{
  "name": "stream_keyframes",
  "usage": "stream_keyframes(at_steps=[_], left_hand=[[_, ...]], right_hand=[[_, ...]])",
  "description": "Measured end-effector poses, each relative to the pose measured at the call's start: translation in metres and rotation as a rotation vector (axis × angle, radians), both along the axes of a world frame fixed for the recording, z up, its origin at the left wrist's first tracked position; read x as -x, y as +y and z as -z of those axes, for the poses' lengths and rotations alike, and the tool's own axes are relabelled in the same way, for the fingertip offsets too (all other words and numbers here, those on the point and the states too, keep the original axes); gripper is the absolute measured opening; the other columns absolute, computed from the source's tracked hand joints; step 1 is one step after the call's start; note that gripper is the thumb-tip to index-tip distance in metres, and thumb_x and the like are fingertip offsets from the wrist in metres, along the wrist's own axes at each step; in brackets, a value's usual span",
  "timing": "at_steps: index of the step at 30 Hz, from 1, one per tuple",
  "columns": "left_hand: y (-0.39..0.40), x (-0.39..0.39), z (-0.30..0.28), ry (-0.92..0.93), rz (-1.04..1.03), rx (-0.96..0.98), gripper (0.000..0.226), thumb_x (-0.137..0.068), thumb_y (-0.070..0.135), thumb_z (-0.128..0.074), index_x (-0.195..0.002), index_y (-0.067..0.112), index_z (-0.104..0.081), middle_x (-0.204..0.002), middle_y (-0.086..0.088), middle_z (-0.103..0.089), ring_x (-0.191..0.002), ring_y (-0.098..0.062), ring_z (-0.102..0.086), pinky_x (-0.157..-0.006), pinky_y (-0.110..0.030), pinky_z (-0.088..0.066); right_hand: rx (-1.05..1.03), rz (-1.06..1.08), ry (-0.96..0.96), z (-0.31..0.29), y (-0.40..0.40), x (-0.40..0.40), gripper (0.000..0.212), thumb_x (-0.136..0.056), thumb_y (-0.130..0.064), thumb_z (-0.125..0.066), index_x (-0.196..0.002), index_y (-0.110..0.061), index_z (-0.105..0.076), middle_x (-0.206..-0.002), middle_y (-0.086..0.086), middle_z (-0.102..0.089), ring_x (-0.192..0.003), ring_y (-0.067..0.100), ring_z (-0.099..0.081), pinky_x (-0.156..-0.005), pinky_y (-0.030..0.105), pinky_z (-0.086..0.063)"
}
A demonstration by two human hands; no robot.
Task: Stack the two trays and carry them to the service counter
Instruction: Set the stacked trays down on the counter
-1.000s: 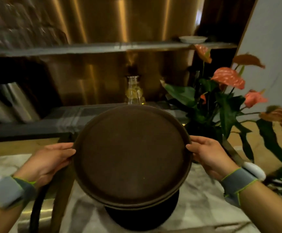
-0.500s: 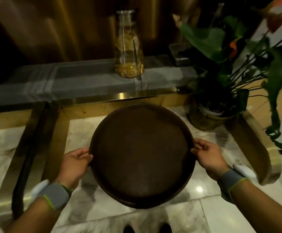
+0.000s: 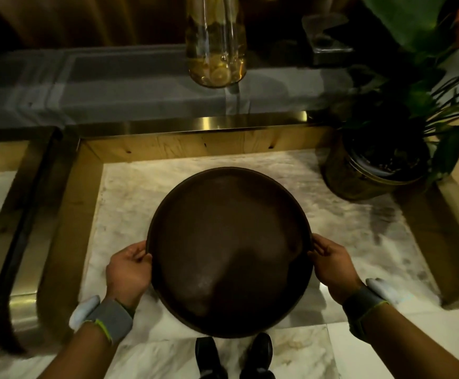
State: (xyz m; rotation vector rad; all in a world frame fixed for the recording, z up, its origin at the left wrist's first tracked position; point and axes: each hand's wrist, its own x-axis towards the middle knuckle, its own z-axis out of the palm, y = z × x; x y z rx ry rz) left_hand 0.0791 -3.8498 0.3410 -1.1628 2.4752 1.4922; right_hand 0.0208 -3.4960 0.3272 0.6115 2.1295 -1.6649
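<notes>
A round dark brown tray stack is held level in front of me over a marble surface. Only the top tray's face shows; a second rim edge is faint along the lower side. My left hand grips the left rim, thumb on top. On the opposite rim, my right hand holds the same way. Both wrists wear grey bands. The marble counter with a wooden frame lies below and ahead of the stack.
A glass carafe with lemon slices stands on a grey ledge behind the counter. A potted plant in a brass pot sits at the right. My black shoes show below the trays. A dark curved rail runs down the left.
My view has tilted further down. The trays have sunk lower and nearer to me, over the marble counter. Both hands keep their hold on the rims.
</notes>
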Motion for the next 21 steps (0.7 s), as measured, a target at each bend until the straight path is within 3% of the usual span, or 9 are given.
stream_keyframes(at_steps=[2, 4, 8, 14, 17, 21], left_hand=[[-0.002, 0.000, 0.003, -0.012, 0.008, 0.035, 0.031, -0.086, -0.001, -0.058, -0.116, 0.004, -0.065, -0.110, -0.010, -0.069, -0.102, -0.027, -0.062, -0.098, -0.039, -0.044], [-0.004, -0.001, 0.006, -0.017, 0.027, 0.059, 0.032, -0.086, 0.000, -0.058, -0.116, 0.005, -0.066, -0.108, -0.007, -0.069, -0.100, -0.025, -0.062, -0.096, -0.035, -0.044], [-0.007, -0.001, 0.009, 0.013, 0.078, 0.062, 0.033, -0.087, -0.001, -0.057, -0.118, 0.003, -0.064, -0.107, -0.003, -0.065, -0.098, -0.021, -0.059, -0.093, -0.030, -0.041], [-0.022, -0.003, 0.017, 0.064, 0.114, -0.069, 0.033, -0.086, -0.004, -0.060, -0.118, 0.001, -0.063, -0.114, -0.011, -0.067, -0.105, -0.026, -0.063, -0.097, -0.036, -0.045], [-0.028, -0.005, 0.017, 0.031, 0.122, -0.137, 0.035, -0.086, 0.001, -0.062, -0.120, 0.005, -0.063, -0.114, -0.009, -0.068, -0.105, -0.023, -0.063, -0.097, -0.033, -0.045], [-0.030, -0.005, 0.002, 0.036, 0.097, -0.182, 0.034, -0.086, 0.017, -0.065, -0.118, 0.004, -0.064, -0.109, -0.006, -0.067, -0.102, -0.020, -0.062, -0.092, -0.029, -0.044]], right_hand=[[-0.038, -0.002, -0.009, 0.002, -0.004, 0.001, 0.052, -0.088, 0.021, -0.041, -0.116, -0.015, -0.066, -0.094, -0.022, -0.074, -0.101, 0.011, -0.066, -0.088, 0.026, -0.056], [-0.087, -0.015, -0.003, 0.001, -0.005, 0.001, 0.053, -0.088, 0.017, -0.044, -0.110, -0.025, -0.067, -0.091, -0.026, -0.073, -0.098, 0.006, -0.065, -0.090, 0.032, -0.053], [-0.238, -0.086, 0.053, 0.004, -0.006, 0.000, 0.051, -0.089, 0.008, -0.051, -0.127, -0.023, -0.064, -0.114, -0.007, -0.069, -0.110, 0.020, -0.062, -0.096, 0.036, -0.049], [-0.426, -0.116, 0.073, 0.006, -0.007, -0.002, 0.053, -0.083, -0.001, -0.058, -0.132, -0.021, -0.062, -0.126, 0.000, -0.068, -0.118, 0.022, -0.061, -0.099, 0.037, -0.048], [-0.527, -0.188, 0.049, -0.001, -0.011, -0.003, 0.051, -0.086, -0.011, -0.061, -0.137, -0.015, -0.056, -0.132, 0.007, -0.065, -0.122, 0.027, -0.059, -0.101, 0.039, -0.046], [-0.501, -0.159, 0.054, -0.022, -0.024, -0.008, 0.055, -0.092, -0.029, -0.060, -0.142, -0.010, -0.048, -0.141, 0.010, -0.056, -0.129, 0.029, -0.052, -0.107, 0.039, -0.040]])
